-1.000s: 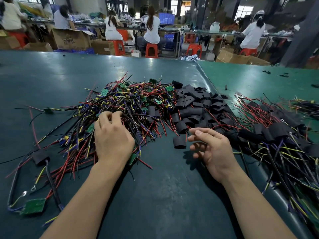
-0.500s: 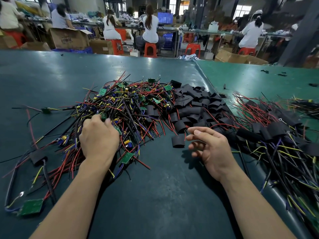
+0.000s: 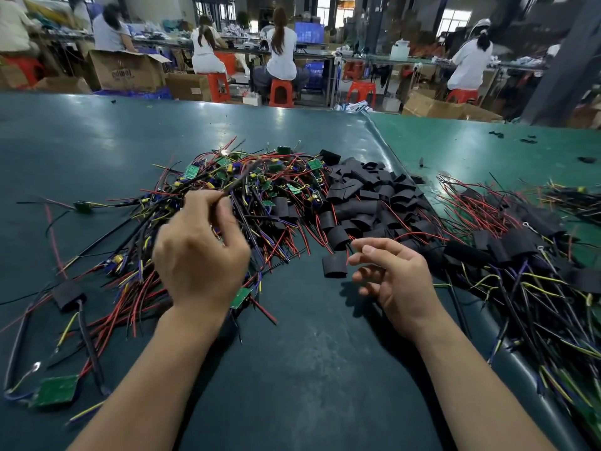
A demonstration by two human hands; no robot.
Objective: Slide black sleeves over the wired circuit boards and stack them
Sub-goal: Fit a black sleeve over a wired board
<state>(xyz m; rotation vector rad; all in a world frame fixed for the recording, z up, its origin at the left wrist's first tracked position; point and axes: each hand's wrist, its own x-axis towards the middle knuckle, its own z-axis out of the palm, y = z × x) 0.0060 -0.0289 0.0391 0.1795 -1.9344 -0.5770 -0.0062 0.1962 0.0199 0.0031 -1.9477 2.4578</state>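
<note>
Left hand (image 3: 201,255) raised over the bench, pinching a blurred bundle of thin wires (image 3: 234,183); right hand (image 3: 395,281) loosely curled, holding nothing.

Tangled heap of red, yellow and black wired green circuit boards (image 3: 260,190) lies mid-bench toward the left edge; pile of short black tubular sleeves (image 3: 364,196) touches its right side. One black sleeve (image 3: 334,265) stands apart, just beside the right fingertips (image 3: 356,258). Sleeved boards with trailing wires (image 3: 520,255) spread along the right edge, over the seam in the dark green mat (image 3: 309,369). Bare mat between the forearms and toward the far edge. One loose green board (image 3: 57,390) sits near the front left corner.
</note>
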